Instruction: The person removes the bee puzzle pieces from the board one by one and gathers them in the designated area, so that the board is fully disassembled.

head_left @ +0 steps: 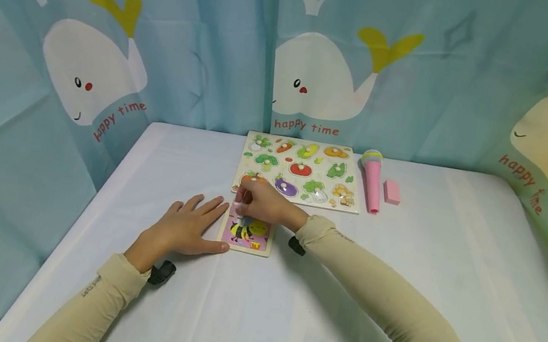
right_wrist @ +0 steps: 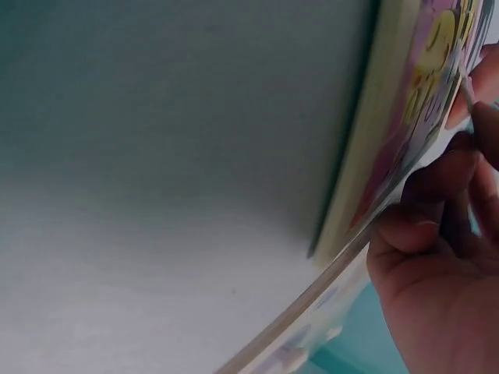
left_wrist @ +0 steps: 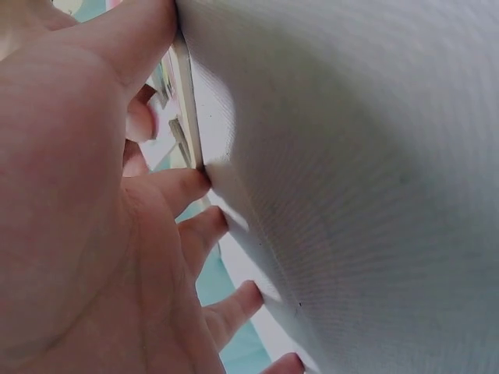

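Observation:
A small wooden puzzle (head_left: 263, 246) with a yellow-and-black bee on a pink ground lies on the white table. Beside its left edge my left hand (head_left: 182, 230) rests with fingers spread, the thumb and index finger touching the frame. Over the puzzle's upper part, my right hand (head_left: 268, 202) pinches a thin, flat puzzle piece (right_wrist: 466, 84) between thumb and fingers. The piece stands tilted against the puzzle, and its picture is mostly hidden. In the left wrist view, the fingertips (left_wrist: 245, 294) press on the tablecloth.
Just behind the puzzle lies a vegetable peg board (head_left: 320, 161), partly covered by my right hand. To its right are a pink toy microphone (head_left: 372, 184) and a pink block (head_left: 392, 192). A whale-print curtain (head_left: 215, 67) borders the table.

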A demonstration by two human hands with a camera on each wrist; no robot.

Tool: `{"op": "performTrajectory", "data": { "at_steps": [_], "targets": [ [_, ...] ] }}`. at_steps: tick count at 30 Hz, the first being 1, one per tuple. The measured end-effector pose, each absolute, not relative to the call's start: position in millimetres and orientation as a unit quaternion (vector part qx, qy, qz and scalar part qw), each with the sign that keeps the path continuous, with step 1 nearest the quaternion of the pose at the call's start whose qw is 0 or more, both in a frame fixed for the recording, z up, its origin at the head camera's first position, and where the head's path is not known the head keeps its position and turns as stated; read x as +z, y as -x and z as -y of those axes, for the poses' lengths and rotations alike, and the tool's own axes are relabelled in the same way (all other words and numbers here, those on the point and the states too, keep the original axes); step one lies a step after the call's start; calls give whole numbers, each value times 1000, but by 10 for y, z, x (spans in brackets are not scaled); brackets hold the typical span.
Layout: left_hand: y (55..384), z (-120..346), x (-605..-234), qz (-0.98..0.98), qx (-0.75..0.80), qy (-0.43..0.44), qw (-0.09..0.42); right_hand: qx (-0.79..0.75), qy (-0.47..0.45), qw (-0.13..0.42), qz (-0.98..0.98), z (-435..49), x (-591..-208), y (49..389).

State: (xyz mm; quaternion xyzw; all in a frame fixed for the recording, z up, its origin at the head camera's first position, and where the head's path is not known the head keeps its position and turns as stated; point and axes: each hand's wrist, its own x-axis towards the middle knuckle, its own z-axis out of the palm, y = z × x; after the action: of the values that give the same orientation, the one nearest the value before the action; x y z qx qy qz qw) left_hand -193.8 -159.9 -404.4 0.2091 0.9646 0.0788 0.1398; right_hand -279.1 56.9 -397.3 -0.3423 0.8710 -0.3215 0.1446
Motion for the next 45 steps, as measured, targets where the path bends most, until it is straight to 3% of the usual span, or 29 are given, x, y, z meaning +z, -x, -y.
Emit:
{"op": "performTrajectory", "data": {
  "at_steps": [45],
  "targets": [
    [1949,1539,-3989,-964,90,-192,161,-527,147,73,-834,-1470,-3931,2362]
  ]
}}
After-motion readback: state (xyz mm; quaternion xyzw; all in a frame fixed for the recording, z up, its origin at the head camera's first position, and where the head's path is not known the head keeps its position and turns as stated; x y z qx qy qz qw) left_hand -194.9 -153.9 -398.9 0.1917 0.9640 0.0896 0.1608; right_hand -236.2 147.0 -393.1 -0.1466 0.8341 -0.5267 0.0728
